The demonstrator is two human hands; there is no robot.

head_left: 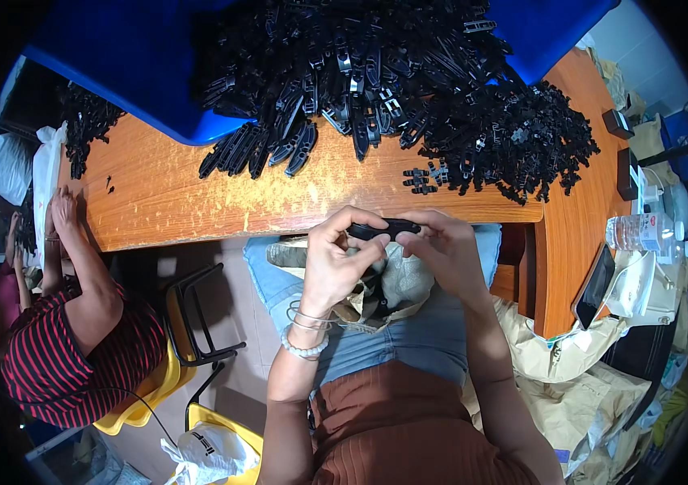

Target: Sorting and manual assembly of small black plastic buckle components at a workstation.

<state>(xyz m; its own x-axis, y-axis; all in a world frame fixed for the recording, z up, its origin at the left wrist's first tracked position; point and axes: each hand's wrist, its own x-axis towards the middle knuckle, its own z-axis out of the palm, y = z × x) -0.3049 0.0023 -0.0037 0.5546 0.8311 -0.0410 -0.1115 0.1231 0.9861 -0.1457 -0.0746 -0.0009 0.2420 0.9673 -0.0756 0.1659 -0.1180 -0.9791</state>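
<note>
A small black plastic part point(393, 229) is pinched between my two hands, just off the table's front edge and over my lap. My left hand point(342, 257) grips its left end with thumb and forefinger. On the other end, the thumb and fingers of my right hand point(446, 252) close round it. Below them, an open paper bag point(406, 314) rests on my lap with grey and black contents partly hidden. Beyond my hands, a heap of long black plastic parts point(303, 89) and a heap of small black clips point(521, 133) lie on the wooden table point(279, 190).
A blue bin point(130, 73) stands on the table's far side. At right are a clear water bottle point(643, 233), a phone point(595, 284) and brown paper bags point(582, 404). To the left, a person in a striped shirt point(77, 364) sits near a yellow chair point(227, 432).
</note>
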